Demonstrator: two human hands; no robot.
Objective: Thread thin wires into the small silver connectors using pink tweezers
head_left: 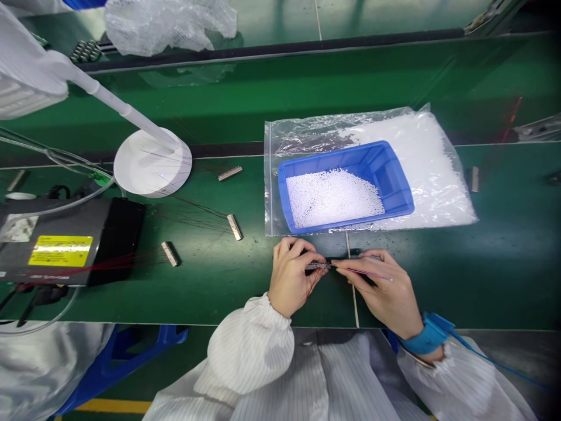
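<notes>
The left hand pinches a small slotted connector strip between thumb and fingertips, held close against the right hand, whose pressed-together fingertips appear to pinch a fine wire at the strip's end, though the exact hold is too small to tell. A blue wrist strap circles the right wrist. Just beyond the grip, a blue plastic bin of white pellets sits on a clear plastic bag. Farther left, metal strips trailing fine wires lie on the green work mat.

The white striped cleanroom smock had gathered cuffs; a blue antistatic wrist strap, right side, trailed a blue ground cord.
</notes>
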